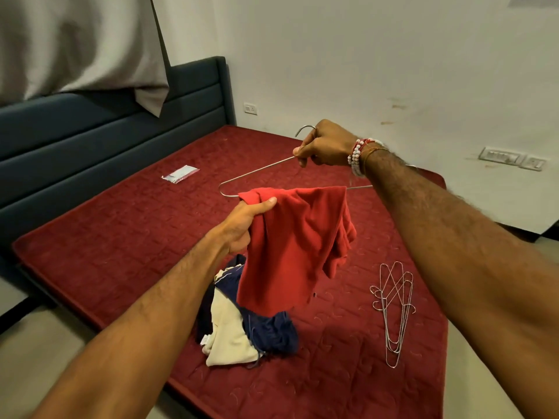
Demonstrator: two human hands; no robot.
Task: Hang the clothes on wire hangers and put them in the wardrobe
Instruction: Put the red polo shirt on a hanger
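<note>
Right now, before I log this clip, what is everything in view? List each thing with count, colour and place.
wire hanger: one, silver, held up over the mattress
red garment: one, red, draped over the hanger's bottom bar
clothes pile: one heap, navy and cream, on the mattress under the garment
spare wire hangers: a stack, count unclear, silver, on the mattress right of the pile
mattress: one, dark red
headboard: one, dark blue, far left
plastic packet: one, clear, far side of the mattress
curtain: one, grey, top left
switch plates: three, white, on the wall
bead bracelets: red and white, right wrist
left hand: grips the garment's top edge
right hand: grips the hanger below its hook
</note>
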